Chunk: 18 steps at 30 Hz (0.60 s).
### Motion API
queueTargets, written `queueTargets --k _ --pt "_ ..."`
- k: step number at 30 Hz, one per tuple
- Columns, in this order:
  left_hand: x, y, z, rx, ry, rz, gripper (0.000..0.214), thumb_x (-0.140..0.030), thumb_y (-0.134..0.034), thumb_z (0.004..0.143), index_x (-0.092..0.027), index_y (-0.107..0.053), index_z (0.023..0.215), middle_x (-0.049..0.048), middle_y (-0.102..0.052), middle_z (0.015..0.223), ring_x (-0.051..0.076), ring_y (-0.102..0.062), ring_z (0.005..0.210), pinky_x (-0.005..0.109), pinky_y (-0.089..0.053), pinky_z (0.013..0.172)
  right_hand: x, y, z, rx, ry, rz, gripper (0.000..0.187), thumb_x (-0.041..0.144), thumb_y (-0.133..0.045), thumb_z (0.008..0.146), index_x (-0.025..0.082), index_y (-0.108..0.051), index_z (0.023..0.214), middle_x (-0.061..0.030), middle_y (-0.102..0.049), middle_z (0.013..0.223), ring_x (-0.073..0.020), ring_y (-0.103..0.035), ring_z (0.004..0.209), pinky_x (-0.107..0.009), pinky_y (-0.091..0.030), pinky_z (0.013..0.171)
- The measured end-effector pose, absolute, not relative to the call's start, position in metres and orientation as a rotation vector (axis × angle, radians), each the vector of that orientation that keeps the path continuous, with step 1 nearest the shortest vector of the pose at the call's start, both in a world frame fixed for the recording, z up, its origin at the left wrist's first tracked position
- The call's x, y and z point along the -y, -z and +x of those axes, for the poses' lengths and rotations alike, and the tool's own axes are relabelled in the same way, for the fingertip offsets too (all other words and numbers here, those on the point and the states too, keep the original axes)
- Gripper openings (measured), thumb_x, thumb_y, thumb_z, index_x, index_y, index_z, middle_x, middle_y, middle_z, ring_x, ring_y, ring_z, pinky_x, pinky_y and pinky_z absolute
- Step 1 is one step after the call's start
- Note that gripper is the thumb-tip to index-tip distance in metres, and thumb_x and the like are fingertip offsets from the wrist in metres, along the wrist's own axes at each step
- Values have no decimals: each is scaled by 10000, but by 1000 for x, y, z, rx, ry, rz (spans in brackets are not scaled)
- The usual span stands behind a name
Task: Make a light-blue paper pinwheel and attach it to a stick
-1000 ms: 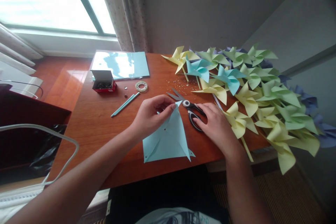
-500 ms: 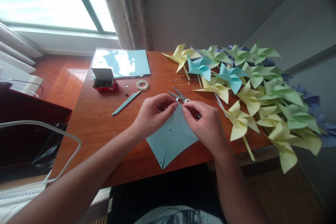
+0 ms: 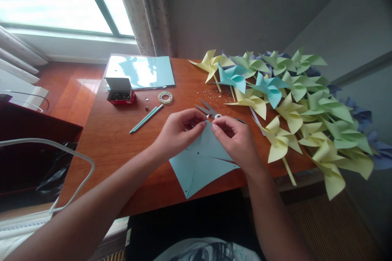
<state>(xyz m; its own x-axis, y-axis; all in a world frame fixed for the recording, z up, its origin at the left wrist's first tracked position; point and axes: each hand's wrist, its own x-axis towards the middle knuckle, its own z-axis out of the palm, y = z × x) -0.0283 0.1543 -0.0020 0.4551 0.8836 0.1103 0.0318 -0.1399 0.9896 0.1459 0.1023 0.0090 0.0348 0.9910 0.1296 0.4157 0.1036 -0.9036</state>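
A light blue square of paper (image 3: pixel 196 171) is held over the front of the table, with slits cut in from its corners and small punched holes at its centre and near some corners. My left hand (image 3: pixel 185 130) is closed in a pinch on the paper's far corner. Close beside it, my right hand (image 3: pixel 234 136) pinches the same corner between thumb and fingers. Just beyond my fingertips lie scissors (image 3: pixel 210 110), their blades spread and their handles partly hidden by my right hand.
Many finished paper pinwheels (image 3: pixel 280 138) cover the table's right side. On the left are blue paper sticks (image 3: pixel 147 118), a tape roll (image 3: pixel 165 97), a red box of small dark pieces (image 3: pixel 121 97) and blue sheets in clear plastic (image 3: pixel 165 71). Tiny bits (image 3: pixel 211 96) lie scattered beyond the scissors.
The paper's right flap has spread outward, so a slit and a hole near its right corner now show. My right hand has shifted slightly left; both hands keep their pinch.
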Motion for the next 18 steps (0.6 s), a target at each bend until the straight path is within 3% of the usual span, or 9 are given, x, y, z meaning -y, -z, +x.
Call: queueTargets --k 18 --pt "-154 3 -28 -858 -901 1669 91 -209 -670 864 -123 -699 863 5 -650 735 93 -539 643 191 -444 584 -105 -9 144 1610 -678 -1420 61 202 -641 879 208 -681 834 6 -689 796 -148 -647 713 -260 -518 673"
